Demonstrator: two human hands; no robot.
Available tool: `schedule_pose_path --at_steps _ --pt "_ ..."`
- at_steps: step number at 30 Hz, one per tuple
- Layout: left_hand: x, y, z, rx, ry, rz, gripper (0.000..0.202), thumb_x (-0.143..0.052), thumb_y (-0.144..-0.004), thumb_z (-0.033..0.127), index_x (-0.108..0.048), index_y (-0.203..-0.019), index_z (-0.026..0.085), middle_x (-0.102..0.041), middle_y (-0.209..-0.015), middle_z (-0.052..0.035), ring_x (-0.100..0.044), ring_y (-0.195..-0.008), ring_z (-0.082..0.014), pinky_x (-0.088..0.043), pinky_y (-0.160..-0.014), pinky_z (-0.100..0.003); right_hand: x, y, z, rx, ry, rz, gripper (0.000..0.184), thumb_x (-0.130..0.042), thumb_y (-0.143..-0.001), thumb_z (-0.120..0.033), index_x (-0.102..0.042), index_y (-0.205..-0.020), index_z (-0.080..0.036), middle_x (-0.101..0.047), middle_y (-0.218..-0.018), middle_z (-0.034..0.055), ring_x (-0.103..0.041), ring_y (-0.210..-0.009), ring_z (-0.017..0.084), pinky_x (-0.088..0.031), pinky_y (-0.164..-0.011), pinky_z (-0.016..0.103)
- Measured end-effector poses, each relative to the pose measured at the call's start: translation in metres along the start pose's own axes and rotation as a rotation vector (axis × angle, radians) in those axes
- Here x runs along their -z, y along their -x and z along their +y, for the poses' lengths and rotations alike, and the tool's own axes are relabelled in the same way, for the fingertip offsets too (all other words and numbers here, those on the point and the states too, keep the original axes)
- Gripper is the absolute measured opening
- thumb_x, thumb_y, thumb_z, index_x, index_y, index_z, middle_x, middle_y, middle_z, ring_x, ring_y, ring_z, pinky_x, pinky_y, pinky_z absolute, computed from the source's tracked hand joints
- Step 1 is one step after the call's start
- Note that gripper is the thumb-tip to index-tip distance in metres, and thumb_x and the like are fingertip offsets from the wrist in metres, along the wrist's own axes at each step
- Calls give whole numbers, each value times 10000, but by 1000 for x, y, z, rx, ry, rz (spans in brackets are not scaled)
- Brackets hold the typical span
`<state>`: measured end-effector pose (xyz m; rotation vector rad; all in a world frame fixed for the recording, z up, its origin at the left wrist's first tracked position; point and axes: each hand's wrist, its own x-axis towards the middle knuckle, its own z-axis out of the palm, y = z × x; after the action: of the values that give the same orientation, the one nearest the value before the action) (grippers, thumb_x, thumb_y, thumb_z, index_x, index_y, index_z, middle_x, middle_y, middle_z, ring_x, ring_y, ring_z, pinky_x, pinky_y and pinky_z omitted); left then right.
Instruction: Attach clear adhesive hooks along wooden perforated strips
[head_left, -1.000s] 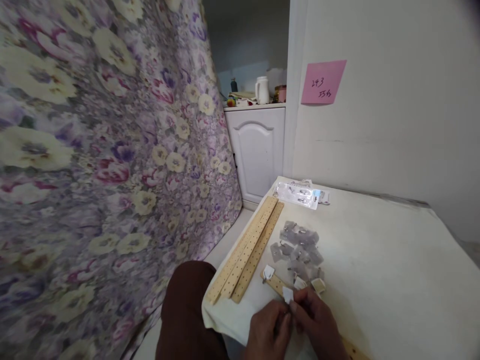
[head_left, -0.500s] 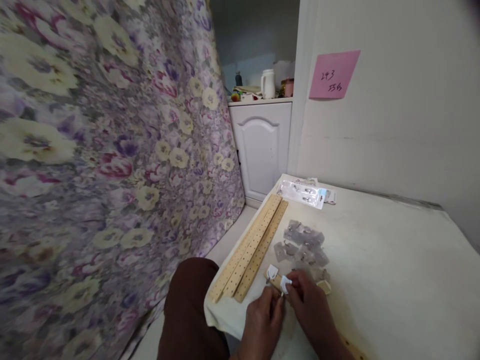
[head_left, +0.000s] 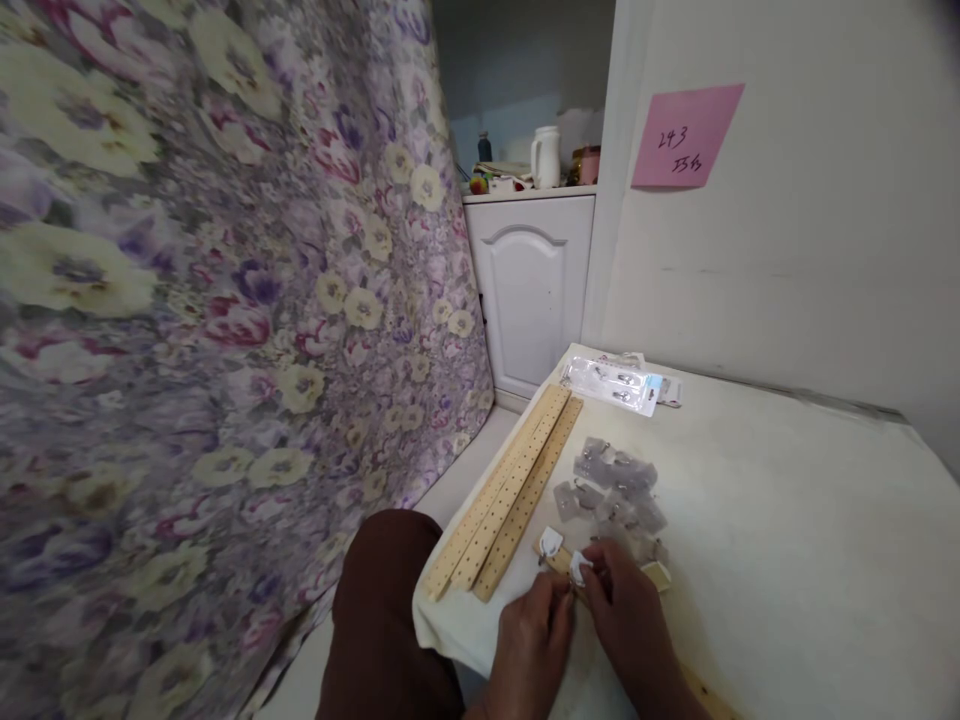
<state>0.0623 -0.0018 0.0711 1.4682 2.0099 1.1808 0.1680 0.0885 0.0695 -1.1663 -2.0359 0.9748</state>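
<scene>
My left hand (head_left: 534, 640) and my right hand (head_left: 628, 628) are together at the lower middle of the frame. Both are narrow, with the fingertips pinched on one small white piece (head_left: 579, 570). It looks like thin plastic with a square shape, but it is too small to tell more. It sits just above a short wooden strip (head_left: 561, 560), pale and flat, which lies under my fingers. A second white piece (head_left: 551, 542) is already on the far end of this strip.

To the left of it lie two long wooden strips (head_left: 510, 500) side by side, touching, light in colour and full of small holes in rows. To the right, just above my right hand, is a heap of small clear bags (head_left: 613, 488); each one holds something small of grey metal. At the far corner lies a flat clear pack (head_left: 613, 382) with a blue end and a few metal pieces inside.

The tabletop (head_left: 787, 560) is covered by a smooth cream cloth. On the plain wall at the upper right sticks a pink paper note (head_left: 686, 135); I can read "243" in handwriting, and the line below it I cannot read. The left of the frame is filled by a soft curtain (head_left: 225, 300) with purple and yellow flowers. Behind, there is a white cabinet (head_left: 532, 285) with a white jug (head_left: 546, 157) on top.
</scene>
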Motion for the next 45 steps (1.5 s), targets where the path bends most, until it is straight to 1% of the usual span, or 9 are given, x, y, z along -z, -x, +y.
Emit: schedule_pose_path --at_steps 7,10,14,21,25,28,32,38,45 --pt "-4 4 3 -89 -114 -6 127 -467 -891 183 -587 -899 222 -697 -760 8 -658 -665 -124 -460 -609 -182 7 8 6 -24 62 16 176 -438 -858 -337 -569 -869 -220 -685 -824 53 -642 -754 212 -474 -667 310" --pt "-5 5 3 -92 -120 -14 141 -451 -904 193 -586 -928 225 -702 -781 4 -668 -690 -126 -473 -630 -184 8 10 9 12 90 35 170 -432 -869 -327 -566 -849 -225 -681 -817 42 -638 -722 195 -472 -655 294" --pt "-4 5 4 -94 -123 -18 142 -443 -914 212 -585 -907 224 -702 -769 1 -670 -684 -127 -477 -623 -184 7 10 9 60 140 66 155 -433 -863 -298 -566 -826 -228 -677 -828 46 -637 -723 194 -470 -648 289" --pt "-6 4 3 -136 -144 -18 173 -464 -887 163 -610 -942 236 -717 -802 4 -683 -718 -132 -493 -650 -195 8 13 13 58 194 70 157 -410 -878 -303 -544 -829 -237 -673 -838 50 -644 -728 199 -464 -635 290" --pt "-6 3 3 -109 -174 -14 203 -506 -848 137 -613 -990 235 -718 -795 3 -682 -705 -143 -510 -645 -212 9 13 13 46 242 48 154 -402 -885 -296 -541 -846 -244 -669 -843 32 -650 -715 194 -449 -613 290" --pt "-5 2 3 -104 -194 -8 255 -536 -828 135 -602 -1055 230 -723 -860 -13 -688 -758 -161 -529 -687 -237 9 13 12 51 279 64 156 -402 -886 -296 -546 -856 -245 -671 -844 28 -656 -725 197 -451 -616 291" --pt "-4 2 3 -168 -170 -17 262 -507 -864 147 -604 -1086 246 -710 -953 -22 -680 -860 -160 -533 -762 -244 8 15 11 63 320 82 158 -401 -885 -278 -551 -848 -243 -674 -844 32 -659 -718 194 -450 -602 286" --pt "-5 2 3 -210 -163 -24 260 -480 -890 170 -622 -1099 234 -700 -917 -48 -670 -837 -168 -542 -753 -248 6 16 13 81 331 106 171 -390 -891 -266 -556 -858 -242 -674 -853 35 -662 -710 189 -455 -585 280" --pt "-5 3 2 -202 -147 -14 261 -501 -883 168 -629 -1098 245 -701 -919 -37 -667 -833 -163 -539 -757 -244 6 18 15 91 302 76 224 -362 -921 -283 -579 -916 -225 -667 -917 66 -666 -773 211 -482 -649 313"
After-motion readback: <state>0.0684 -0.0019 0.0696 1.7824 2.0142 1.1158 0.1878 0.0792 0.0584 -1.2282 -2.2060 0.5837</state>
